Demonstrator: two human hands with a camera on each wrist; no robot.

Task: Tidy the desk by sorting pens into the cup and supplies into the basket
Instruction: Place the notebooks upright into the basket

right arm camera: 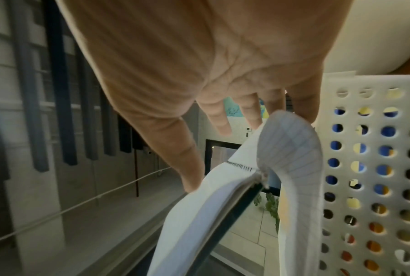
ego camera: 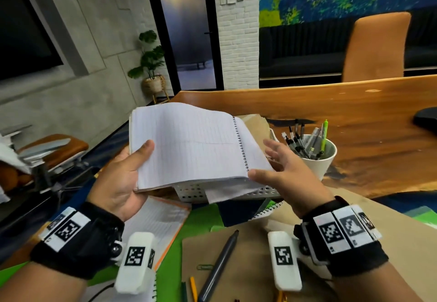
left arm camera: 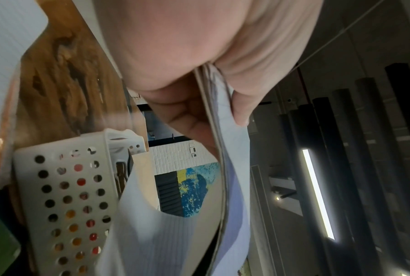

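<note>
An open spiral notebook with lined pages hangs above the white perforated basket. My left hand grips its left edge, thumb on the page and fingers underneath; the left wrist view shows the thumb pinching the pages. My right hand is open with fingers spread, its thumb touching the notebook's near right corner. In the right wrist view the straight fingers stand over the notebook beside the basket. A white cup holds several pens to the basket's right.
On the desk below lie a lined pad with an orange edge, a brown folder with a dark pen and a green paper clip on it, pencils and another spiral notebook. An orange chair stands behind the wooden table.
</note>
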